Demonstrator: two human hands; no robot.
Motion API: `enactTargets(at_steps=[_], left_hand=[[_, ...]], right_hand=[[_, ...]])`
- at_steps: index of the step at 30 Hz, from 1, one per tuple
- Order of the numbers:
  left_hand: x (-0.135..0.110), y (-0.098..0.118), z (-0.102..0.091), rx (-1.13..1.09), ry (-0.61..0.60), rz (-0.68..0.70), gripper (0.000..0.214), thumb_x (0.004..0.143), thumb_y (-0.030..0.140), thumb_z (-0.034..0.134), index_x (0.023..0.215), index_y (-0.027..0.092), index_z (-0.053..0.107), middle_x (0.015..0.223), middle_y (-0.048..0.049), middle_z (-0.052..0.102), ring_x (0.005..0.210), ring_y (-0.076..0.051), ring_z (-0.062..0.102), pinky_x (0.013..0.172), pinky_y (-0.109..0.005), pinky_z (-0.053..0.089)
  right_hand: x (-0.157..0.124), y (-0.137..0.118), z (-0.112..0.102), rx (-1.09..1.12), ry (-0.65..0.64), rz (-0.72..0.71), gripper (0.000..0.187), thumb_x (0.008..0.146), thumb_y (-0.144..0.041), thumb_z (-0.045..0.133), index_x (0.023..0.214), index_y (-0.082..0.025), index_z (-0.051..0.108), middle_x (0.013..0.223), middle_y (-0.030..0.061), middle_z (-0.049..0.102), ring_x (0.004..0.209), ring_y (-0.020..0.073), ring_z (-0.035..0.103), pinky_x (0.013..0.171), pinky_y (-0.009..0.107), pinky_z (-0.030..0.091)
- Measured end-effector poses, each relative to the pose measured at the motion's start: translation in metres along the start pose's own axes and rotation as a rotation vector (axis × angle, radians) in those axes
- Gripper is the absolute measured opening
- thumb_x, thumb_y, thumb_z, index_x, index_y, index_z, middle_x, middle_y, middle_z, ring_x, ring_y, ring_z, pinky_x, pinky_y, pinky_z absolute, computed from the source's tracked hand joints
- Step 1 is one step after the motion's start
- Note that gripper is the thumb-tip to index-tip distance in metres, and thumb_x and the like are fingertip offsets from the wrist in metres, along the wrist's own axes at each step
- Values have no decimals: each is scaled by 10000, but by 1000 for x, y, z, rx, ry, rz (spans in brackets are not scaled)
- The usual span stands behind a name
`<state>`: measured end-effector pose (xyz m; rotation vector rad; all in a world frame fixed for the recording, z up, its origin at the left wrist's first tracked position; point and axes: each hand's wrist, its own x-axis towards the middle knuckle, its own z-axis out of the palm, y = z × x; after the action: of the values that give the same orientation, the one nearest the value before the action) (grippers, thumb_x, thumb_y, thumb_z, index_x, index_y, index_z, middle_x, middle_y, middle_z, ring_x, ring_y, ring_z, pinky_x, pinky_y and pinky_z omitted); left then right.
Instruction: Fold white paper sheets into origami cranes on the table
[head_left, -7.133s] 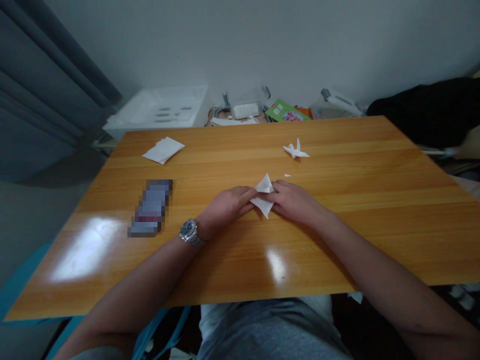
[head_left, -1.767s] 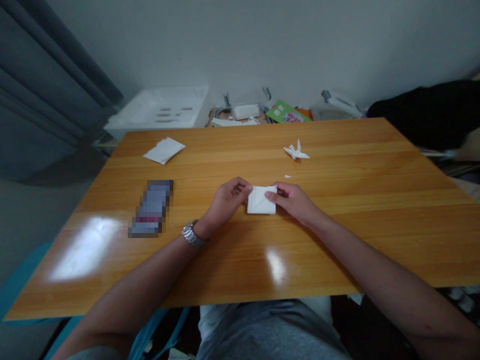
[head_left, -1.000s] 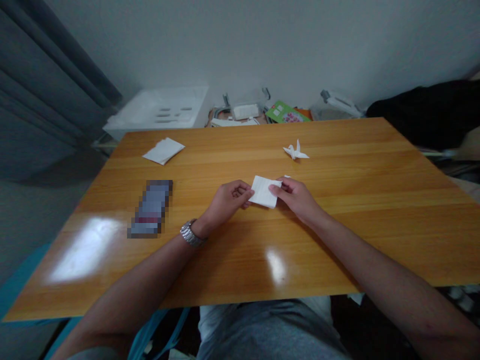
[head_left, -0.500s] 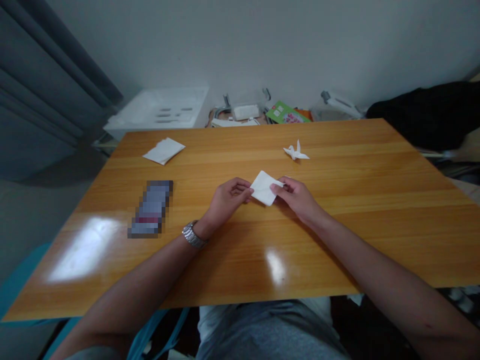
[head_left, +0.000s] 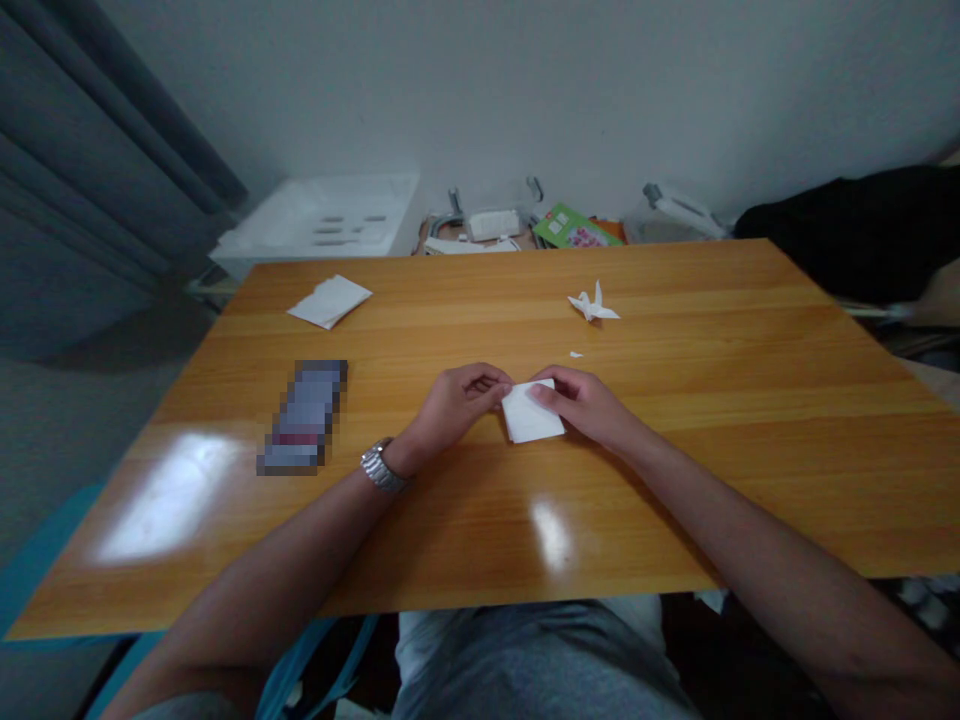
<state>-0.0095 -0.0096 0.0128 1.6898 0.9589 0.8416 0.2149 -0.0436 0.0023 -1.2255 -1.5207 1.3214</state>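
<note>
A small folded square of white paper is held between my two hands, over the middle of the table. My left hand, with a metal watch on its wrist, pinches the paper's upper left corner. My right hand grips it from the right, thumb on top and the other fingers hidden behind. Beyond my right hand lies a tiny white scrap. Farther back stands a folded white paper crane.
Folded white paper lies at the table's back left, with a blurred-out phone nearer me. Behind the wooden table are a white tray and a green booklet. Something black is at the right.
The paper square has turned from a diamond to nearly straight-edged and come slightly toward me. My right thumb now lies farther over it. A tiny scrap now shows on the table.
</note>
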Motion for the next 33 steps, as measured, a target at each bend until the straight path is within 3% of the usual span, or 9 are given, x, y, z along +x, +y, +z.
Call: enactTargets(at_steps=[4, 13, 22, 27, 33], left_hand=[[-2, -1, 4, -13, -65, -10, 238, 910, 376, 698, 964, 146, 730, 912, -66, 759, 793, -142, 708, 710, -230, 596], [0, -5, 9, -165, 24, -62, 293, 906, 430, 702, 935, 140, 675, 814, -55, 721, 728, -130, 690, 705, -244, 606], [-1, -1, 7, -13, 60, 2, 224, 916, 370, 638, 867, 153, 658, 754, -15, 663, 687, -113, 604, 635, -204, 504], [-1, 3, 6, 51, -7, 45, 238, 924, 372, 624, 853, 148, 659, 780, -22, 670, 711, -119, 594, 649, -209, 472], [-3, 0, 10, 30, 14, 26, 280, 928, 431, 634, 901, 154, 666, 815, -32, 688, 740, -136, 620, 670, -223, 499]], right_hand=[[-1, 1, -1, -86, -10, 4, 400, 885, -579, 673, 905, -181, 700, 744, 17, 660, 627, 154, 547, 553, 262, 392], [-1, -3, 2, -86, 109, -55, 376, 890, -570, 665, 812, -203, 651, 675, -16, 565, 597, 140, 469, 543, 260, 349], [-1, -1, 2, -105, 14, -108, 299, 921, -488, 649, 852, -198, 668, 792, 11, 655, 720, 165, 569, 668, 280, 432], [-3, -4, 6, -83, -41, -91, 271, 926, -459, 643, 902, -192, 685, 833, 32, 696, 746, 175, 609, 683, 290, 458], [-3, -3, 5, -136, 18, -110, 281, 937, -465, 631, 872, -196, 681, 808, 23, 687, 726, 169, 596, 667, 283, 446]])
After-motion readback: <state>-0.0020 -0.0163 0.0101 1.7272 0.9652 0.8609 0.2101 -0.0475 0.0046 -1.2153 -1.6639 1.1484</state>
